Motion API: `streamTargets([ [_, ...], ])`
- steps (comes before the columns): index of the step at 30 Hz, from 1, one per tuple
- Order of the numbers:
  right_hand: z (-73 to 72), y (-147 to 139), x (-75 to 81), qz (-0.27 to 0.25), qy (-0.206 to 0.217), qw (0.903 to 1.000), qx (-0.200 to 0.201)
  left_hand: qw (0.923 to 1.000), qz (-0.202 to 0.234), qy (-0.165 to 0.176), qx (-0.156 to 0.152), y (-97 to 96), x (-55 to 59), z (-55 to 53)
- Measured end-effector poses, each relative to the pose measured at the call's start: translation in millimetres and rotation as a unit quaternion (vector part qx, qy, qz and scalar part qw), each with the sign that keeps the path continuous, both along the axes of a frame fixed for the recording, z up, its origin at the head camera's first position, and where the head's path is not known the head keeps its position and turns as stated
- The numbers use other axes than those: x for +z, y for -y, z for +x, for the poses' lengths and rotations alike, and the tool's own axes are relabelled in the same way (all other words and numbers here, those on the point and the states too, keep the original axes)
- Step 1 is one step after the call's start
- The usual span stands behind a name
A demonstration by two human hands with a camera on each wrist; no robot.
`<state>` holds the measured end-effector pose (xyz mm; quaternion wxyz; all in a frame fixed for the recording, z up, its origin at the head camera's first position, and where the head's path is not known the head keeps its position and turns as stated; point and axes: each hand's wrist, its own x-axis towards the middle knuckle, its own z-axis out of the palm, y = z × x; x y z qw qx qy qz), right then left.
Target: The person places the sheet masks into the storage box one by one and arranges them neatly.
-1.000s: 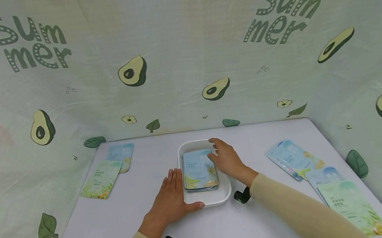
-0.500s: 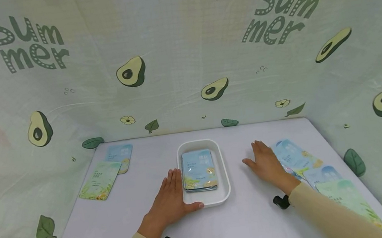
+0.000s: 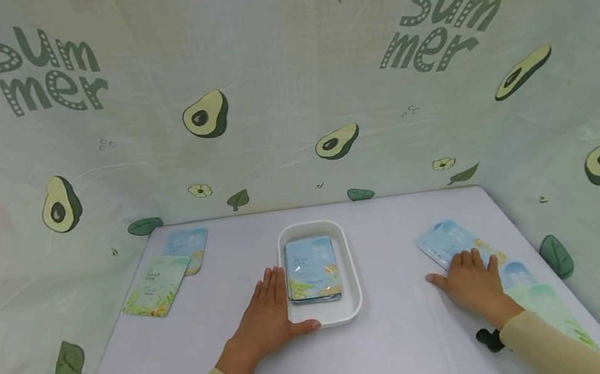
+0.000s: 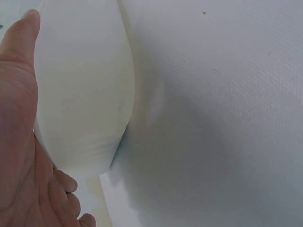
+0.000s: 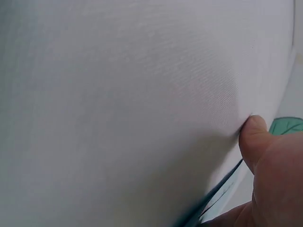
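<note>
One white plastic tray (image 3: 328,314) sits mid-counter (image 3: 393,332), holding a neat stack of flat sachets (image 3: 312,267), a glossy blue one with yellow and green print on top; the edges of others show beneath, too close to count. The stack lies toward the tray's left side, leaving bare floor along the right and near sides. A person's left hand (image 3: 265,311) rests against the left rim, its fingers straight and close together, the thumb stretched out along the near edge. To the right, well apart from the tray, the right hand (image 3: 475,290) lies over blue sachets (image 3: 444,241), fingers slightly spread and bent, the thumb set apart on the counter. Just beside it, partly behind the forearm, lies a pale green sachet (image 3: 545,303). At far left, a green-and-yellow sachet (image 3: 158,288) overlaps the corner of a blue sachet (image 3: 188,243). Behind hangs an avocado-print cloth (image 3: 259,47) lettered "Summer."
</note>
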<state>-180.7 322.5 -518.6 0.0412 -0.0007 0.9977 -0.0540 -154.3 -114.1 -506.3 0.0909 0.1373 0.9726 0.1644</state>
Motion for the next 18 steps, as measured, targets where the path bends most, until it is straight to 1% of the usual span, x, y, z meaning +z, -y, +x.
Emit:
streamTargets([
  [3,-4.1,5.2,-4.6,0.002,0.009,1.0000,0.002,1.0000,0.006,-0.002,0.000,0.8,-0.7,0.8],
  [6,-14.8,19.7,-8.9,-0.008,0.016,0.9998,0.008,1.0000,0.008,-0.002,0.002,1.8,-0.6,1.1],
  [9,-28.3,40.7,-11.1,-0.021,0.026,0.9992,0.020,0.9999,0.011,-0.001,0.003,2.5,-0.5,1.6],
  [11,-38.0,54.7,-11.6,-0.038,0.030,0.9982,0.036,0.9999,0.013,0.001,0.004,2.6,-0.3,1.6],
  [14,-51.4,68.8,-10.4,-0.076,0.026,0.9941,0.072,0.9999,0.012,0.000,0.001,2.2,-0.6,1.3],
  [16,-58.3,70.5,-10.6,-0.094,0.017,0.9911,0.093,1.0000,0.009,0.001,-0.001,1.7,-1.2,1.0],
  [18,-61.9,67.0,-11.1,-0.098,0.005,0.9897,0.104,1.0000,0.010,0.000,0.000,1.5,-1.9,0.9],
])
